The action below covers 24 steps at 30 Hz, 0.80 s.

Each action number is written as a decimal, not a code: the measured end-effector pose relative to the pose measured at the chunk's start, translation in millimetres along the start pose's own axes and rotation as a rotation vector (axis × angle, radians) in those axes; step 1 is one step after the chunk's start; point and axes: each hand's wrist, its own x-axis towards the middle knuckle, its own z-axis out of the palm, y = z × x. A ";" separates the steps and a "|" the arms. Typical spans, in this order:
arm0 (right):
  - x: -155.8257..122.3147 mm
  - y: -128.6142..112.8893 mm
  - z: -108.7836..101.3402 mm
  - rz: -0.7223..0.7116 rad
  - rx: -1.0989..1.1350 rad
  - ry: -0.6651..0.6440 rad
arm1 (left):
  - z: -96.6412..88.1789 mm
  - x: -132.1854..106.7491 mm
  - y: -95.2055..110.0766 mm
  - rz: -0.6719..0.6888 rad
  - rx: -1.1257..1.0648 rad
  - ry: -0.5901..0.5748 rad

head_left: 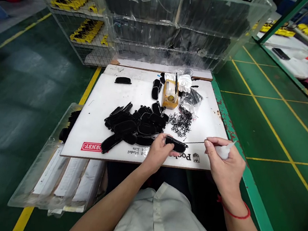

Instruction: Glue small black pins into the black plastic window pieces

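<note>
My left hand (158, 152) is closed on a black oblong plastic part (176, 145) with small tabs at its ends, near the front edge of the board. My right hand (225, 168) pinches a thin dark rod (194, 141) between thumb and forefinger. The rod's tip reaches close to the part's right end; whether they touch I cannot tell. Also gripped in that hand is a small white squeeze bottle (224, 150), its pointed nozzle facing up and right. Left of the held part lies a heap of similar black parts (126, 125). Small black pins (181, 121) are scattered behind it.
A white board (93, 103) forms the work surface. On it stand a yellow box (169, 101) with a jar, a plastic bag (194, 98) and a lone black part (123, 80). Clear bins (143, 23) rise behind; a clear tray (29, 175) sits lower left.
</note>
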 end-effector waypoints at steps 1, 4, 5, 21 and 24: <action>-0.4 0.4 -0.8 -0.004 -0.003 0.002 | 0.3 -0.2 0.2 -0.003 0.005 0.003; -1.8 2.3 -1.1 -0.005 -0.002 0.003 | 1.4 -0.7 1.5 -0.016 0.018 0.014; -2.3 3.1 -0.6 -0.003 -0.003 -0.004 | 1.7 -0.8 1.9 -0.021 0.020 0.018; -3.2 5.2 5.0 0.002 -0.030 -0.011 | 2.8 -1.3 4.1 -0.022 0.000 0.013; -3.4 4.3 5.8 0.002 -0.027 -0.021 | 1.7 -0.8 3.3 -0.021 0.003 0.008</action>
